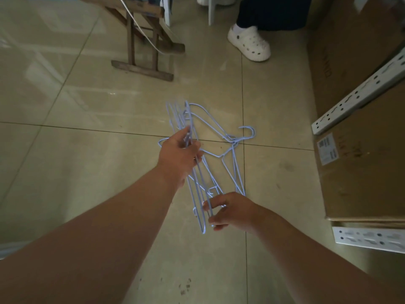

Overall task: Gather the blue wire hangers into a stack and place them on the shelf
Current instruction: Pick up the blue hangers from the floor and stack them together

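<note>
Several blue wire hangers [198,176] form a loose bundle above the tiled floor in the middle of the head view. My left hand [178,156] grips the bundle near its middle, fingers curled round the wires. My right hand [230,210] pinches the near ends of the hangers lower down. One hanger [221,130] splays out to the right, its hook pointing toward the shelf. The metal shelf [359,97] stands at the right edge, its white slotted posts visible.
A large cardboard box [368,172] sits in the shelf at the right. A wooden folding stool [142,40] stands at the back. Another person's leg and white clog [249,43] are at the back right. Beige floor tiles spread to the left.
</note>
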Action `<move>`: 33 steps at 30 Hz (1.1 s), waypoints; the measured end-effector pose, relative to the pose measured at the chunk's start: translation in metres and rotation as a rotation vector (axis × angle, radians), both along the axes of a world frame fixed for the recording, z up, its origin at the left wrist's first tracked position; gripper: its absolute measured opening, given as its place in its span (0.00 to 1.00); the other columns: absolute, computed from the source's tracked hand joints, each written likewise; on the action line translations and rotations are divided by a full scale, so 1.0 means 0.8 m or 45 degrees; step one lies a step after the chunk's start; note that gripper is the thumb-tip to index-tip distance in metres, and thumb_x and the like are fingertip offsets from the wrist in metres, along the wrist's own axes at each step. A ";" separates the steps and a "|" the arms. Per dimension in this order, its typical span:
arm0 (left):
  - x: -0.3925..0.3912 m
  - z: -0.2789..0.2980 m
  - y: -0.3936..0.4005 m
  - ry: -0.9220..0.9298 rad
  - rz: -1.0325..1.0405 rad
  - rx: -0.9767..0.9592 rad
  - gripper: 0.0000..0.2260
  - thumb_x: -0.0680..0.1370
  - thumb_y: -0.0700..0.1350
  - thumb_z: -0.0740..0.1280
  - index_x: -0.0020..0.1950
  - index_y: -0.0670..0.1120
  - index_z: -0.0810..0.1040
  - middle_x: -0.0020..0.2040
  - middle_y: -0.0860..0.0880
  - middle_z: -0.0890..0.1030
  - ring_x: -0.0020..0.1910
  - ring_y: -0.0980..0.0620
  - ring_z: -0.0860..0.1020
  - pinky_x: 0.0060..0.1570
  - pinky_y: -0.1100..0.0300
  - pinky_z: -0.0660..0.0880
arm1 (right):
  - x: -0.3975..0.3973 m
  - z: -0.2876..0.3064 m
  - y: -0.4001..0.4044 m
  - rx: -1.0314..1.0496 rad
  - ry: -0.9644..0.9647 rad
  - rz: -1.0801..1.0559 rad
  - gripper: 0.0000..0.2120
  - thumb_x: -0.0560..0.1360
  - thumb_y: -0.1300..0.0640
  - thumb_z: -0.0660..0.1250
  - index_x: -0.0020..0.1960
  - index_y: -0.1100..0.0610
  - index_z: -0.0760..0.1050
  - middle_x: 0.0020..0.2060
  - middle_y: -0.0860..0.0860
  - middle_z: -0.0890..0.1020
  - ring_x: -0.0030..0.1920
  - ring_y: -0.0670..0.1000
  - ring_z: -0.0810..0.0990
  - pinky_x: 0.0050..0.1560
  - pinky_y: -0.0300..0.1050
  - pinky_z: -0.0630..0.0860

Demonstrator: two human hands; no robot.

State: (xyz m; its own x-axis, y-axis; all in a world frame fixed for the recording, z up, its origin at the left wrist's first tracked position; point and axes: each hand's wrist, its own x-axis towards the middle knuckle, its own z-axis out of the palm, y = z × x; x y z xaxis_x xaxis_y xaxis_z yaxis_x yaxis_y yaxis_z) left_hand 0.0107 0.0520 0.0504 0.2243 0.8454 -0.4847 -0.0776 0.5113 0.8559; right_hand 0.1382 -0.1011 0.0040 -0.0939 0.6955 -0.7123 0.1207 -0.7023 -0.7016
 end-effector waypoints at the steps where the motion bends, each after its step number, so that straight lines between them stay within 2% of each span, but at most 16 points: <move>1: 0.000 0.001 0.000 0.010 -0.007 0.000 0.18 0.81 0.32 0.68 0.69 0.44 0.80 0.44 0.42 0.75 0.36 0.49 0.76 0.44 0.53 0.81 | 0.002 0.001 0.000 -0.015 -0.019 0.083 0.17 0.73 0.68 0.77 0.56 0.51 0.88 0.34 0.56 0.84 0.33 0.47 0.85 0.43 0.36 0.82; 3: 0.002 0.005 -0.001 0.027 -0.020 -0.009 0.09 0.81 0.32 0.67 0.59 0.40 0.82 0.46 0.39 0.77 0.37 0.48 0.77 0.49 0.51 0.82 | 0.006 0.003 -0.001 -0.058 0.004 0.211 0.20 0.72 0.66 0.77 0.60 0.49 0.87 0.36 0.50 0.86 0.40 0.49 0.83 0.49 0.38 0.79; 4: 0.004 0.007 -0.001 0.023 -0.014 -0.028 0.07 0.81 0.31 0.68 0.56 0.40 0.81 0.45 0.39 0.78 0.38 0.47 0.78 0.49 0.51 0.83 | 0.007 0.001 -0.002 -0.098 0.091 0.199 0.21 0.71 0.64 0.77 0.62 0.47 0.85 0.43 0.47 0.88 0.46 0.49 0.83 0.54 0.42 0.77; 6: 0.006 0.009 -0.001 0.014 0.013 -0.070 0.05 0.79 0.30 0.70 0.51 0.39 0.79 0.41 0.41 0.78 0.40 0.44 0.78 0.51 0.49 0.84 | 0.010 -0.005 -0.006 -0.193 0.351 0.075 0.24 0.71 0.56 0.78 0.65 0.42 0.81 0.58 0.44 0.87 0.60 0.48 0.83 0.63 0.49 0.74; 8: 0.006 0.005 0.000 0.007 0.038 -0.096 0.07 0.76 0.28 0.70 0.51 0.38 0.80 0.40 0.39 0.77 0.41 0.42 0.77 0.56 0.43 0.82 | 0.008 -0.007 -0.007 -0.194 0.462 0.013 0.22 0.73 0.51 0.76 0.65 0.39 0.80 0.63 0.44 0.85 0.64 0.46 0.81 0.66 0.51 0.72; 10: 0.004 0.000 0.001 -0.002 0.045 -0.120 0.12 0.75 0.28 0.70 0.56 0.38 0.82 0.40 0.40 0.77 0.39 0.43 0.77 0.54 0.45 0.82 | -0.001 -0.010 -0.004 -0.113 0.366 0.031 0.17 0.75 0.51 0.76 0.63 0.44 0.83 0.61 0.45 0.86 0.64 0.46 0.82 0.67 0.50 0.72; 12: 0.002 -0.003 0.001 -0.014 0.033 -0.151 0.15 0.76 0.29 0.71 0.60 0.42 0.84 0.37 0.44 0.77 0.35 0.48 0.78 0.52 0.49 0.83 | -0.010 -0.015 -0.001 -0.042 0.286 0.044 0.11 0.77 0.55 0.76 0.59 0.50 0.86 0.55 0.48 0.88 0.59 0.46 0.85 0.65 0.49 0.73; 14: 0.002 -0.002 0.001 -0.027 -0.001 -0.156 0.11 0.77 0.31 0.71 0.56 0.41 0.85 0.36 0.46 0.77 0.34 0.50 0.77 0.52 0.48 0.84 | -0.013 -0.021 0.002 -0.045 0.274 0.070 0.07 0.78 0.58 0.74 0.55 0.50 0.87 0.48 0.47 0.88 0.51 0.44 0.85 0.59 0.45 0.75; 17: 0.002 0.002 0.002 -0.036 -0.022 -0.167 0.05 0.78 0.33 0.71 0.50 0.41 0.84 0.38 0.44 0.79 0.37 0.48 0.80 0.49 0.51 0.84 | -0.002 -0.024 0.008 -0.059 0.225 0.016 0.07 0.78 0.51 0.74 0.53 0.52 0.87 0.46 0.48 0.88 0.48 0.46 0.83 0.52 0.41 0.78; 19: 0.002 0.002 0.004 -0.097 -0.008 -0.196 0.03 0.78 0.35 0.72 0.48 0.42 0.83 0.39 0.44 0.80 0.37 0.48 0.81 0.49 0.52 0.83 | 0.011 -0.038 0.008 -0.034 0.071 -0.247 0.10 0.76 0.47 0.74 0.51 0.54 0.86 0.43 0.48 0.86 0.45 0.47 0.82 0.48 0.42 0.77; 20: 0.001 0.003 0.005 -0.149 -0.002 -0.214 0.03 0.78 0.35 0.71 0.47 0.43 0.83 0.39 0.45 0.80 0.37 0.48 0.81 0.50 0.52 0.82 | 0.021 -0.049 0.007 0.018 -0.174 -0.302 0.10 0.77 0.47 0.74 0.51 0.53 0.85 0.43 0.47 0.85 0.44 0.48 0.82 0.49 0.43 0.76; 22: -0.002 0.004 0.006 -0.228 0.026 -0.245 0.02 0.78 0.36 0.71 0.48 0.43 0.82 0.39 0.45 0.81 0.38 0.49 0.82 0.51 0.52 0.82 | 0.042 -0.080 -0.004 0.112 -0.892 -0.144 0.13 0.75 0.46 0.74 0.55 0.52 0.83 0.47 0.51 0.82 0.48 0.51 0.81 0.55 0.44 0.76; 23: -0.005 0.005 0.007 -0.242 0.031 -0.256 0.02 0.78 0.37 0.71 0.50 0.43 0.82 0.40 0.45 0.82 0.39 0.49 0.83 0.51 0.52 0.82 | 0.050 -0.093 -0.012 0.114 -1.128 -0.065 0.16 0.74 0.47 0.74 0.58 0.53 0.82 0.51 0.54 0.81 0.51 0.55 0.81 0.59 0.46 0.76; 24: -0.009 0.005 0.007 -0.251 0.024 -0.269 0.04 0.78 0.38 0.72 0.52 0.43 0.82 0.41 0.45 0.83 0.40 0.49 0.84 0.52 0.51 0.83 | 0.054 -0.103 -0.021 0.074 -1.223 -0.026 0.18 0.74 0.48 0.73 0.61 0.54 0.80 0.54 0.56 0.80 0.55 0.58 0.80 0.62 0.48 0.75; 27: -0.023 0.006 0.006 -0.282 -0.025 -0.307 0.05 0.78 0.40 0.73 0.53 0.45 0.82 0.46 0.44 0.84 0.44 0.46 0.85 0.52 0.49 0.84 | 0.053 -0.120 -0.036 0.065 -1.227 -0.081 0.15 0.74 0.56 0.71 0.58 0.59 0.77 0.54 0.59 0.77 0.56 0.63 0.78 0.60 0.51 0.75; 33: -0.044 0.008 -0.002 -0.223 -0.020 -0.243 0.10 0.75 0.32 0.73 0.47 0.47 0.85 0.47 0.44 0.83 0.43 0.48 0.85 0.50 0.50 0.82 | 0.042 -0.121 -0.031 -0.067 -1.198 -0.269 0.10 0.74 0.66 0.64 0.55 0.60 0.74 0.48 0.61 0.83 0.52 0.64 0.83 0.50 0.50 0.76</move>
